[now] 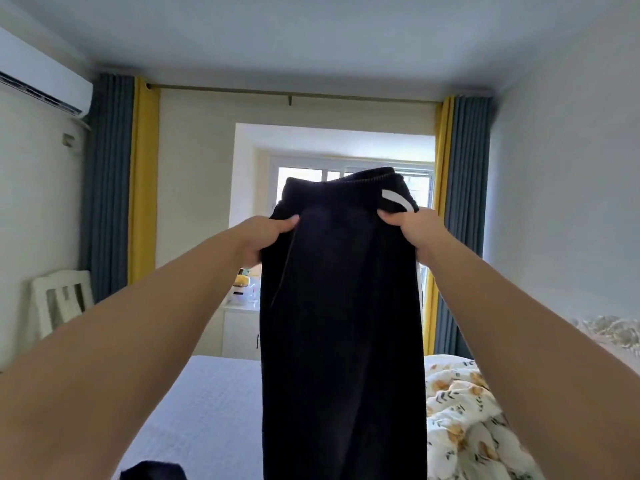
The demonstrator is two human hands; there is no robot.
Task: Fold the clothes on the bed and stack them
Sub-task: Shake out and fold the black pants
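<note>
Two hands are raised in front of the view, and between them a pair of dark trousers (341, 306) is held up by the waist, high over the bed (207, 403), with the legs hanging straight down past the bottom of the frame. The left hand (268, 237) is clamped on the left side of the cloth just below the elastic waistband, fingers curled round a gathered fold; the right hand (415, 230) is clamped in the same way on the right side, just under a white drawstring loop (398, 199). The fabric is judged to be soft and fairly thick, limp rather than stiff, with enough weight to hang flat without fluttering; nothing fragile or slippery is suggested. Hold is best kept at the two waist corners, where the ribbed band gives a firm edge, so that the legs can be laid one over the other and the length lowered onto the pale sheet. Some dark cloth (152, 472) is seen at the near edge of the bed, partly cut off. To the right a flowered quilt (460, 410) lies bunched, so the left, bare part of the sheet is judged the better place for folding
</note>
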